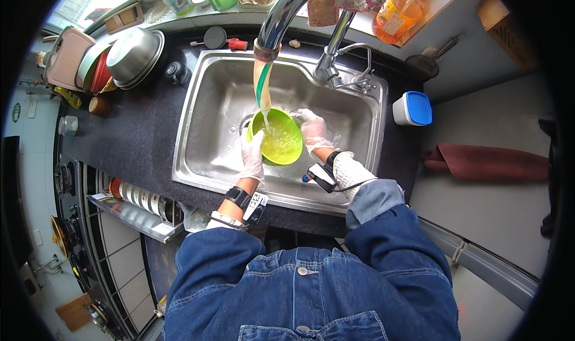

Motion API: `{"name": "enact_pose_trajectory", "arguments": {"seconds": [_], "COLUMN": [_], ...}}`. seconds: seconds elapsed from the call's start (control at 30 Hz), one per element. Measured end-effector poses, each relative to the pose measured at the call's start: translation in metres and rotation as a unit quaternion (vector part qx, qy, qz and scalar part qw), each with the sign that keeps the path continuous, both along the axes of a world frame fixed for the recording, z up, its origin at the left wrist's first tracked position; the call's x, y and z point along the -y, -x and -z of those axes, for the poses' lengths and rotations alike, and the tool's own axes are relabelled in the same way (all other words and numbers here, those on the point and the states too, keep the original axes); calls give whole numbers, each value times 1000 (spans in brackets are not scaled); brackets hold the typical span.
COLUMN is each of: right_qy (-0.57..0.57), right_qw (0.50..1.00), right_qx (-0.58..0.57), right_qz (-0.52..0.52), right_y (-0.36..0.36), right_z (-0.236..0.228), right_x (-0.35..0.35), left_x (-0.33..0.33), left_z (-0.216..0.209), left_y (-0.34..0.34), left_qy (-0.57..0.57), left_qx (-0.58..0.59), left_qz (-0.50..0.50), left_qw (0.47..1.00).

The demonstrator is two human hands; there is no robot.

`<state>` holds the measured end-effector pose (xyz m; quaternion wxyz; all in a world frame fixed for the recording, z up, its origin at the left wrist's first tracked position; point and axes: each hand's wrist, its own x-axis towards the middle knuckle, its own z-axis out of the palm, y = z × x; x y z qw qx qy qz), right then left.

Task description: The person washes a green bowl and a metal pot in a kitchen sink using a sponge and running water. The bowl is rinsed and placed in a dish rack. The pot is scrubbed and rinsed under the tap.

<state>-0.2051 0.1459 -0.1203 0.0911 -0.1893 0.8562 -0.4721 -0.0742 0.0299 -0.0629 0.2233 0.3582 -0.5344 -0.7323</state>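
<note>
Far L: steel bowl [132, 56], upturned, w/ other dishware beside it on dark surface [138, 119]. Green bowl not among these.

Below, L: row of white plates [141, 198] in pull-out rack; apart from work in hand.

Centre: steel sink [206, 113], 1 basin. All handling is over it.

L hand [251, 152], clear glove: fingers grasping near-L rim of green bowl, thumb up at rim.

Hose [262, 80], beige w/ green stripe, on tap [281, 17]: running, stream drops into bowl.

Green bowl [277, 116], qty 1: held in sink, between hands, under hose; mouth up, slightly tilted. Contact w/ basin floor: can't tell.

Water [280, 143]: in bowl, agitated surface, part-full or more; exact level unclear.

R hand [314, 130], clear glove: fingers bent, just beside R rim; gripping rim or holding smth small, can't tell.

Progress (judged): approx. mid-way. Done: bowl under flow, water in. Left: flow not yet off, water not yet poured out, bowl not yet out of sink.

R: white tub [413, 109], blue lid, on surface; untouched.

Far R: maroon cloth [488, 162], well apart from hands; unused.
</note>
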Motion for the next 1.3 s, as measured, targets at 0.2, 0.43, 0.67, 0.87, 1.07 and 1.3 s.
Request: {"name": "enact_pose_trajectory", "arguments": {"seconds": [0.2, 0.43, 0.67, 0.87, 1.07, 1.3], "right_qy": [6, -62, 49, -160, -48, 41], "right_qw": [924, 964, 793, 785, 891, 978], "right_qx": [286, 133, 435, -52, -150, 199], "right_qz": [-253, -220, -424, -596, -425, -38], "right_y": [-14, -46, -47, -7, -6, -21], "right_z": [-29, -10, -33, -49, -47, -45], "right_x": [27, 39, 10, -23, -34, -26], "left_x": [0, -17, -2, 11, 21, 4], "left_z": [3, 4, 8, 11, 21, 8], "left_y": [-1, 1, 2, -7, -10, -11], "left_qy": [-29, -24, 33, 35, -89, -14], "left_qx": [-7, -38, -4, 9, -3, -90], "left_qz": [23, 21, -20, 0, -72, -121], "left_qw": [999, 999, 999, 999, 993, 988]}}
